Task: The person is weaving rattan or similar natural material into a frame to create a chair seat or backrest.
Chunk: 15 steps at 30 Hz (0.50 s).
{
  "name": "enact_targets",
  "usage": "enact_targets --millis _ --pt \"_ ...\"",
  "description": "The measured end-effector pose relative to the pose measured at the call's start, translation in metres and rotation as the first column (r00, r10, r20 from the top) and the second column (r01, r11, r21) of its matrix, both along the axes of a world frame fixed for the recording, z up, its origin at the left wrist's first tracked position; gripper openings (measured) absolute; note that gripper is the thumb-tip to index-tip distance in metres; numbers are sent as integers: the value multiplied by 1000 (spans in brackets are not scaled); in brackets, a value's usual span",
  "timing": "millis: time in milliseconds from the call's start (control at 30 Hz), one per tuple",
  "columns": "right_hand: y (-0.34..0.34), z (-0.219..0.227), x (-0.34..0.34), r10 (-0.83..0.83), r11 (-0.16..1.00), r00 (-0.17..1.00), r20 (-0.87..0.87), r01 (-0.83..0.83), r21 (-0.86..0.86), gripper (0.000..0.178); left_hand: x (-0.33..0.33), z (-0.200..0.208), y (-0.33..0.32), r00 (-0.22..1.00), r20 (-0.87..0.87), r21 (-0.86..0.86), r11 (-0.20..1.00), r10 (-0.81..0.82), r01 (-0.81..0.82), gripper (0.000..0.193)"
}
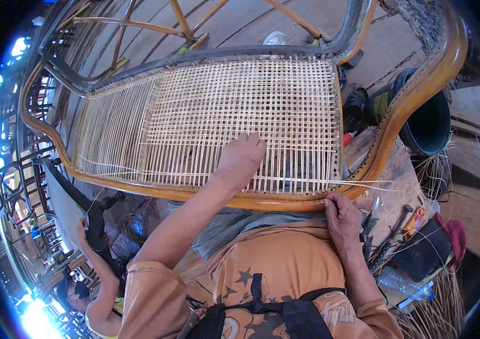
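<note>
A woven cane panel fills a curved, varnished rattan frame in front of me. Its right part is a crossed open weave; at the left the strands mostly run one way. My left hand lies on the weave near its middle, fingers curled down against the strands; what they grip is hidden. At the frame's near right rail, my right hand is closed with thumb and fingers together, and anything in it is too small to tell. Loose pale cane strands stick out past the frame's right side, just above this hand.
A dark bucket stands at the right. Lower down are a hammer, a plastic bottle, a red cloth and bundled cane. Another person works at the lower left beside a dark curved piece.
</note>
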State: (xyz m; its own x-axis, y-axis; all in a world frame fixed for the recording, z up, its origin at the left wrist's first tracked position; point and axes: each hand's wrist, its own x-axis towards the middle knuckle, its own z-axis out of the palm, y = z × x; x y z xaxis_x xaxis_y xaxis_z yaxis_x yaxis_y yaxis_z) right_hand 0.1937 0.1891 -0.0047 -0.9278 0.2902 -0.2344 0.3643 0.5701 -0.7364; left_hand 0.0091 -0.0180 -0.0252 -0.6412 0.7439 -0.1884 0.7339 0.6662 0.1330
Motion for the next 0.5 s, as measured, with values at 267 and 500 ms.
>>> enact_targets --millis 267,500 --pt "1 -4 -1 23 1000 997 -80 -21 21 10 3 -14 -13 976 186 264 950 117 -164 1" --pt "46 11 67 -506 861 862 -38 501 -93 17 3 17 5 963 167 413 872 211 -263 17"
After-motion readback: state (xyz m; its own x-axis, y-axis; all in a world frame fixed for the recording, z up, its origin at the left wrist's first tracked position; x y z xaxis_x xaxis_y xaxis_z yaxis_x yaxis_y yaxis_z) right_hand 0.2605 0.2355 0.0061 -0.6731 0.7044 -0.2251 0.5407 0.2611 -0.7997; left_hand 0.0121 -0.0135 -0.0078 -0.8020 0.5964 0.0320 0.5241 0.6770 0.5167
